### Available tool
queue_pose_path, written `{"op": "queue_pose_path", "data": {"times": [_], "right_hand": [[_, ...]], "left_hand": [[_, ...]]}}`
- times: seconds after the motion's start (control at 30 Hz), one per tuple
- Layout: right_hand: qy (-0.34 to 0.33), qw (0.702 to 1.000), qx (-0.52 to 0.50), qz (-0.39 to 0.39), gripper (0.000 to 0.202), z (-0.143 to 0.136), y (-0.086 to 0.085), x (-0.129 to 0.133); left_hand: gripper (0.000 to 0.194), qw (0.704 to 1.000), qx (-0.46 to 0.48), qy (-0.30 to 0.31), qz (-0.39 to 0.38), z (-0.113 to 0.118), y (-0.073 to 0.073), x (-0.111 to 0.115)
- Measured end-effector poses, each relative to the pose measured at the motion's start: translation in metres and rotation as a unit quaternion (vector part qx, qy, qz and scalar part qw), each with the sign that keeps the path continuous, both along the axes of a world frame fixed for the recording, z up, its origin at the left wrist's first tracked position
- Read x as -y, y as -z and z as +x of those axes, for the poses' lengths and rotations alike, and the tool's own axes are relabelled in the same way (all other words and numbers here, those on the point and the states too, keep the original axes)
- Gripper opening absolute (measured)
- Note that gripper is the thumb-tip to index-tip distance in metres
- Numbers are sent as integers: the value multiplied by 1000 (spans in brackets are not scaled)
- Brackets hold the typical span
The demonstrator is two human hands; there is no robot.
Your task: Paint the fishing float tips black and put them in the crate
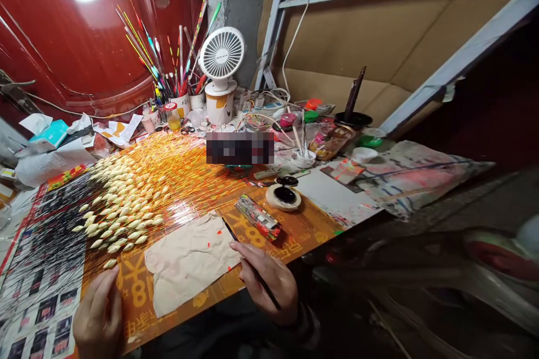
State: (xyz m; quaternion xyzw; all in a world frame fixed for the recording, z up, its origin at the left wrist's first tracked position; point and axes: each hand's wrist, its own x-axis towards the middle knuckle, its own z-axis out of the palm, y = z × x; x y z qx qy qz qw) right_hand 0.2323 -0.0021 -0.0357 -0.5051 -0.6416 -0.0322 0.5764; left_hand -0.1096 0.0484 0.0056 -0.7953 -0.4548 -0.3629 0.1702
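Float (110, 263) lies at the fingertips of my left hand (99, 308), long axis nine-to-three; whether they pinch it, I can't tell. Farther off, at three o'clock, my right hand (275, 286) grips the brush (230, 230), pointing toward eleven.

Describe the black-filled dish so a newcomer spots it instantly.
On the orange table, a paint-smeared block lies right of the pale cloth. The dish sits just past it. Unlike the white brush cup farther back, it is cream outside, black inside.
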Motion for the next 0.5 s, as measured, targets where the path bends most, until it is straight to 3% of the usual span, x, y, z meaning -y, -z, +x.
{"op": "queue_pose_path", "data": {"times": [0.27, 0.5], "right_hand": [[36, 998, 46, 23, 69, -2, -3, -6], [59, 995, 68, 52, 58, -3, 5, -8]], "left_hand": [[35, 999, -20, 46, -13, 8, -6, -8], [34, 995, -32, 88, -27, 15, -4, -9]]}}
